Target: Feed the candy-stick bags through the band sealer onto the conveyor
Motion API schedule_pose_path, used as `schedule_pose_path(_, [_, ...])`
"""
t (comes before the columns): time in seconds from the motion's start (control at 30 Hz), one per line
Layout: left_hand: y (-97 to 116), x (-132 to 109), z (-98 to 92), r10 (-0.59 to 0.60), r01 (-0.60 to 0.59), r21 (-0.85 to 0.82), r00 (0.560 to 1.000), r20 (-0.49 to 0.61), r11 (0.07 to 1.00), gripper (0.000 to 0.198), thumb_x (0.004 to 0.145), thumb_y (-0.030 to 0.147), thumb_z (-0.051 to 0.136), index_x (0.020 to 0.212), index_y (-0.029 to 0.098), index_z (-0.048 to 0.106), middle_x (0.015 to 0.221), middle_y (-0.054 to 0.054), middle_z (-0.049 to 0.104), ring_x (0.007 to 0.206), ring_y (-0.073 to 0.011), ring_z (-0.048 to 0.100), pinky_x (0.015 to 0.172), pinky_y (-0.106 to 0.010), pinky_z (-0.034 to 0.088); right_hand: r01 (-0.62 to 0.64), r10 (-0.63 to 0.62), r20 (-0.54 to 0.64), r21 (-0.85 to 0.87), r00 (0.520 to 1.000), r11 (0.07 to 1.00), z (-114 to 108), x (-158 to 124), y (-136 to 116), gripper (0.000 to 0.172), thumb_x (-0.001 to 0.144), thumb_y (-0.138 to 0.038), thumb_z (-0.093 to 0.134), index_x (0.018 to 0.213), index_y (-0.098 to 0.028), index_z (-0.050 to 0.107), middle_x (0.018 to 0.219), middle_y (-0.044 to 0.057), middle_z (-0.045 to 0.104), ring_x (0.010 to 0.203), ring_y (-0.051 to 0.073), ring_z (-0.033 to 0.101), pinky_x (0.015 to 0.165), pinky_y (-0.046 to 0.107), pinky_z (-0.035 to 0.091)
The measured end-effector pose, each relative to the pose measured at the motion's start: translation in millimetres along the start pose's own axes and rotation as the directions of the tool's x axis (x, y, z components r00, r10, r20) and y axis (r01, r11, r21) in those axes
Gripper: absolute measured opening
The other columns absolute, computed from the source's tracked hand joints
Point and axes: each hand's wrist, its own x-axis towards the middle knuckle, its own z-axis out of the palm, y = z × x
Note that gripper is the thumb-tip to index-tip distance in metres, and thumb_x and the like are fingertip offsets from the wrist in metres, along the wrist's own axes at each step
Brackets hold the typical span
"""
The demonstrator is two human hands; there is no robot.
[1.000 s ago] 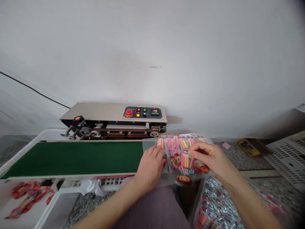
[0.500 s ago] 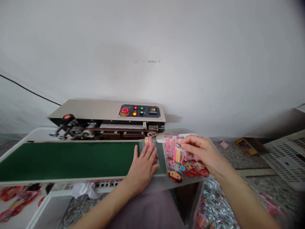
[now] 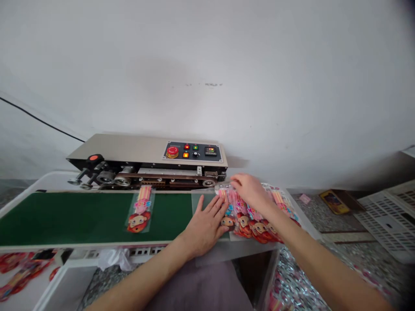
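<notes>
The clear packet [image 3: 228, 221] lies near the right end of the green belt [image 3: 175, 216], just left of a row of similar packets [image 3: 259, 229]. It looks light and thin, its film probably slick and limp, the printed figure inside likely a little stiffer (though easily creased, I'd guess). Its side edges or top corners seem the best hold. The left hand [image 3: 203, 226] lies flat, fingers spread, their tips at the packet's left side. The right hand [image 3: 249, 190] curls near its top; with motion blur there, I can't tell whether it pinches anything.
</notes>
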Motion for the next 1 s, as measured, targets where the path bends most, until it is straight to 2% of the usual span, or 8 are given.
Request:
schedule_pose_path(0.13, [0,-5,4.5,-0.019,0.02,0.024,0.999,-0.036,1.0,0.064,0.106,0.053,0.017,0.16,0.019,0.021,0.166,-0.009,0.026,0.155,-0.0248,0.016,0.123,-0.064,0.0,0.153,-0.19,-0.04,-0.446,0.981,0.882,-7,-60,18,0.03,0.097,-0.026,0.048,0.113,-0.02,0.073,0.127,0.013,0.068,0.124,0.032,0.053,0.104,0.048,0.04])
schedule_pose_path(0.23, [1,-8,-0.3,-0.044,0.047,0.052,0.997,-0.057,0.998,0.061,0.107,0.051,0.02,0.158,0.019,0.029,0.164,-0.011,0.031,0.154,-0.026,0.02,0.122,-0.065,-0.004,0.195,-0.269,-0.04,-0.589,0.962,0.784,6,-92,27,0.033,0.095,-0.031,0.056,0.124,-0.022,0.069,0.146,0.011,0.056,0.14,0.038,0.04,0.115,0.061,0.026])
schedule_pose_path(0.33, [-1,-12,-4.8,-0.068,0.074,0.076,0.995,-0.078,0.994,0.059,0.107,0.048,0.023,0.156,0.018,0.033,0.162,-0.011,0.034,0.152,-0.0263,0.026,0.122,-0.064,-0.003,0.215,-0.284,-0.024,-0.592,0.959,0.777,23,-99,24,0.036,0.096,-0.033,0.057,0.13,-0.025,0.065,0.15,0.009,0.053,0.143,0.037,0.038,0.118,0.066,0.018])
schedule_pose_path(0.43, [-8,-20,-8.2,-0.09,0.099,0.099,0.992,-0.088,0.99,0.057,0.107,0.048,0.027,0.155,0.019,0.036,0.161,-0.011,0.037,0.15,-0.0269,0.031,0.123,-0.063,0.0,0.233,-0.267,0.021,-0.552,0.964,0.8,33,-92,11,0.04,0.097,-0.033,0.056,0.135,-0.024,0.061,0.15,0.01,0.053,0.141,0.036,0.042,0.117,0.065,0.024])
schedule_pose_path(0.67, [-15,-27,-28.8,-0.208,0.216,0.137,0.976,-0.07,0.967,0.05,0.106,0.038,0.033,0.144,0.013,0.052,0.156,-0.016,0.044,0.147,-0.0338,0.035,0.12,-0.069,0.005,0.212,-0.227,0.033,-0.507,0.973,0.835,23,-86,-4,0.043,0.097,-0.036,0.057,0.138,-0.024,0.059,0.152,0.011,0.05,0.144,0.038,0.037,0.116,0.065,0.026])
schedule_pose_path(0.77, [0,-5,-28.8,-0.123,0.126,0.075,0.991,-0.049,0.989,0.048,0.107,0.033,0.03,0.146,0.015,0.05,0.156,-0.013,0.045,0.148,-0.0291,0.036,0.123,-0.065,0.002,0.216,-0.234,0.033,-0.519,0.972,0.827,20,-92,8,0.041,0.098,-0.037,0.054,0.137,-0.026,0.06,0.151,0.008,0.052,0.144,0.038,0.037,0.116,0.066,0.023])
schedule_pose_path(0.87, [15,20,-17.6,0.008,-0.008,-0.01,0.999,-0.042,1.0,0.056,0.108,0.042,0.023,0.155,0.014,0.033,0.16,-0.012,0.038,0.15,-0.0257,0.031,0.124,-0.061,0.005,0.197,-0.221,0.021,-0.537,0.975,0.82,23,-97,22,0.042,0.099,-0.032,0.05,0.138,-0.023,0.059,0.155,0.007,0.048,0.142,0.036,0.04,0.115,0.063,0.028])
schedule_pose_path(1.0, [20,32,-4.9,0.051,-0.053,-0.046,0.998,-0.039,0.998,0.067,0.106,0.053,0.018,0.158,0.01,0.025,0.163,-0.014,0.031,0.153,-0.0284,0.023,0.122,-0.063,0.006,0.183,-0.225,-0.01,-0.548,0.974,0.816,26,-102,29,0.044,0.098,-0.027,0.046,0.141,-0.022,0.057,0.156,0.008,0.046,0.142,0.035,0.039,0.114,0.058,0.033])
